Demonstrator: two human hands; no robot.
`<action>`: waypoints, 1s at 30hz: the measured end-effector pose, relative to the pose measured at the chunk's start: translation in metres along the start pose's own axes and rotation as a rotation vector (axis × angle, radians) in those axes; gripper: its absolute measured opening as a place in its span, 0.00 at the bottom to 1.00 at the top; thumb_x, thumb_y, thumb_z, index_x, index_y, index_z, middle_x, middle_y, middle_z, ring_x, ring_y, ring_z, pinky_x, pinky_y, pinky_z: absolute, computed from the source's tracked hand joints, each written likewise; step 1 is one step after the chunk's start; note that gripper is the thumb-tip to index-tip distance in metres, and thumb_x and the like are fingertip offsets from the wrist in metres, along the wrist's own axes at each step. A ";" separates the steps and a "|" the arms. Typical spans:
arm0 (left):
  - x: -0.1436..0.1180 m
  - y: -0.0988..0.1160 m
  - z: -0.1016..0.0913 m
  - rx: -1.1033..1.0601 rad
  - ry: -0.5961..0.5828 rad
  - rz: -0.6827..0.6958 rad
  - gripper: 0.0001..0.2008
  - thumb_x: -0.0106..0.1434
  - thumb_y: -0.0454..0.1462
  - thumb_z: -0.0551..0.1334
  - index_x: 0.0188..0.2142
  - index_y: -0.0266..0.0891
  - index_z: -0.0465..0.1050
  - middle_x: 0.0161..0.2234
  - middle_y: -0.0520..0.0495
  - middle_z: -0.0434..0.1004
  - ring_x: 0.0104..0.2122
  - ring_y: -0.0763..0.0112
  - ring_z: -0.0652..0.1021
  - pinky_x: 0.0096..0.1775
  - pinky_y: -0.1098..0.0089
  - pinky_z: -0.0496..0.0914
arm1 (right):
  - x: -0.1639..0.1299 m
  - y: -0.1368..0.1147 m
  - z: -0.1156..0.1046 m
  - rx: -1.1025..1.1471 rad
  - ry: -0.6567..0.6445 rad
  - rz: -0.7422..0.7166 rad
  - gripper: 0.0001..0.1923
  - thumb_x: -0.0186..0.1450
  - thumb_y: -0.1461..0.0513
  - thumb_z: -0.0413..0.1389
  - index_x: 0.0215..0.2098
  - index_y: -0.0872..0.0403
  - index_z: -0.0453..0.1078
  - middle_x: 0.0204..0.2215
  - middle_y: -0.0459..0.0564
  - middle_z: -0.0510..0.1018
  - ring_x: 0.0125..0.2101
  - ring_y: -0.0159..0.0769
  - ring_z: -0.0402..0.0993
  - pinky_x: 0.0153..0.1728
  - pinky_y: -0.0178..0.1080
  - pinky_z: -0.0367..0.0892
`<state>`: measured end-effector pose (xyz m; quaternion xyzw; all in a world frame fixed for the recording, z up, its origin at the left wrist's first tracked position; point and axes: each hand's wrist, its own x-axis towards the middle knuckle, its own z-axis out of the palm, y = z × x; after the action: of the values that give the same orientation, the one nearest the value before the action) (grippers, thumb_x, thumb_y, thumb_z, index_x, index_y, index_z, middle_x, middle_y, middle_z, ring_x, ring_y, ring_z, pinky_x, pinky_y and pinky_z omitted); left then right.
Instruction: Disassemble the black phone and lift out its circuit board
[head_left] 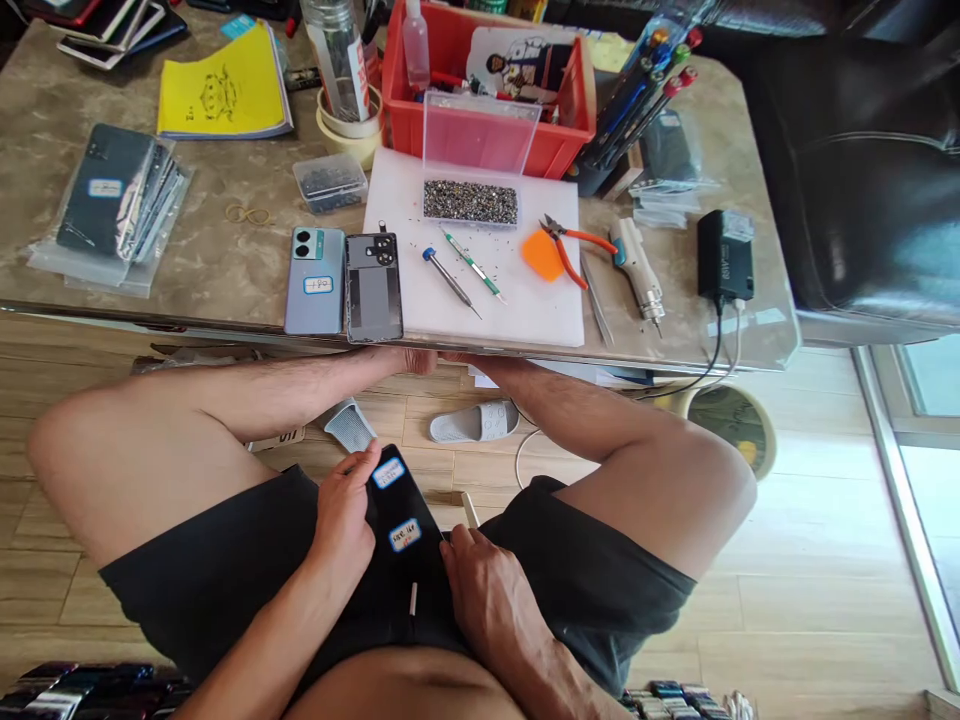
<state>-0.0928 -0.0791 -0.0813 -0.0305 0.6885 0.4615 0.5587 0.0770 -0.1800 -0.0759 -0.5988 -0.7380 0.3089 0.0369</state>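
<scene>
Left hand (343, 515) grips the black phone (397, 520) by its edge in the lap, right hand (480, 590) fingers pressed against its lower end; keep it braced on both thighs, clear of the table (225, 270).

Black phone (397, 510) across the lap: glossy glass-like face with two paper stickers; shorts (225, 570) beneath it matt black cloth. Table (225, 260): polished stone-look top with a mottled sheen, carrying a matt white plastic mat (525, 300), a smooth red plastic bin (480, 135) and a clear plastic box (471, 195) of small metal screws. Floor (810, 560): pale wood-look planks, lightly glossy.
</scene>
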 end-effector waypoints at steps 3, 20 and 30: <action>0.004 0.020 0.007 -0.084 -0.029 -0.003 0.19 0.55 0.47 0.83 0.36 0.38 0.82 0.35 0.48 0.87 0.34 0.66 0.84 0.41 0.65 0.78 | -0.001 0.002 0.000 0.093 -0.018 0.028 0.16 0.81 0.63 0.46 0.35 0.50 0.67 0.28 0.49 0.82 0.23 0.38 0.80 0.25 0.38 0.61; -0.014 0.084 0.039 -0.363 -0.041 0.047 0.17 0.81 0.43 0.60 0.43 0.38 0.85 0.43 0.50 0.89 0.47 0.71 0.86 0.50 0.75 0.79 | 0.057 -0.027 -0.085 1.179 0.229 0.137 0.20 0.80 0.45 0.53 0.44 0.51 0.74 0.34 0.47 0.84 0.30 0.32 0.82 0.37 0.34 0.76; 0.000 0.068 -0.002 -0.112 -0.323 0.035 0.23 0.50 0.34 0.85 0.46 0.39 0.85 0.41 0.50 0.90 0.36 0.68 0.88 0.35 0.73 0.85 | 0.078 -0.016 -0.094 1.185 0.321 0.188 0.23 0.78 0.42 0.56 0.39 0.52 0.71 0.25 0.41 0.73 0.25 0.31 0.77 0.28 0.33 0.74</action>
<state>-0.1322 -0.0415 -0.0404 0.0252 0.5636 0.5077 0.6512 0.0816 -0.0714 -0.0166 -0.5780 -0.3703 0.5743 0.4461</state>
